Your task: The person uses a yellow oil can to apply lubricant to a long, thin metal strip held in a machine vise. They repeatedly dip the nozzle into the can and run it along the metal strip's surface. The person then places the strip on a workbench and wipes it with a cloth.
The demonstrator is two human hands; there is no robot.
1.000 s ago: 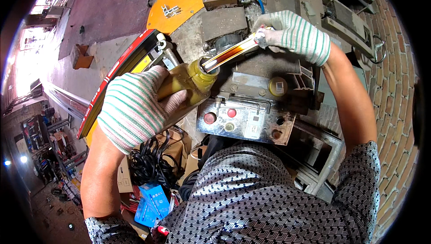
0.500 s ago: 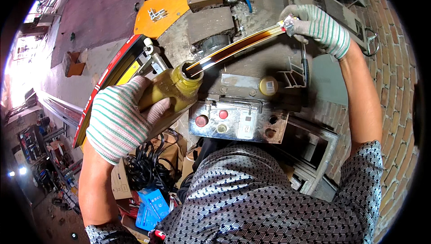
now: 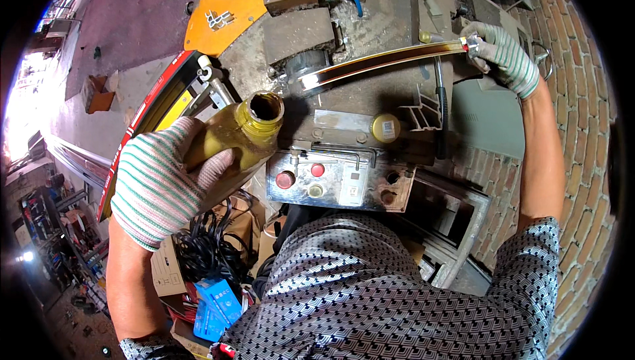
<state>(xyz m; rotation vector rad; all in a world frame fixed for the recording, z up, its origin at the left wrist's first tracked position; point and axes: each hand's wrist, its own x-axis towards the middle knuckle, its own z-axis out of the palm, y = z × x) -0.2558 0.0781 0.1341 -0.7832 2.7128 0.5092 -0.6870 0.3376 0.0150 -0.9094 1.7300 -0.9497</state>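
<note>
My left hand, in a striped knit glove, is wrapped round an uncapped olive-yellow bottle. Its open mouth tilts up and to the right. My right hand, gloved alike, pinches the right end of a long narrow shiny strip with brown along its middle. The strip's free left end hangs over the machine, apart from the bottle mouth. A round yellow lid lies on the machine below the strip.
In front of me is a metal control panel with round buttons. Beyond it stand metal blocks and an orange plate carrying small profile pieces. A long red-edged bar leans at left. Black cables and blue boxes lie below.
The strip's left end has come out of the bottle mouth as my right hand moved right and slightly down. The bottle has shifted slightly left in the picture, still in my left hand.
</note>
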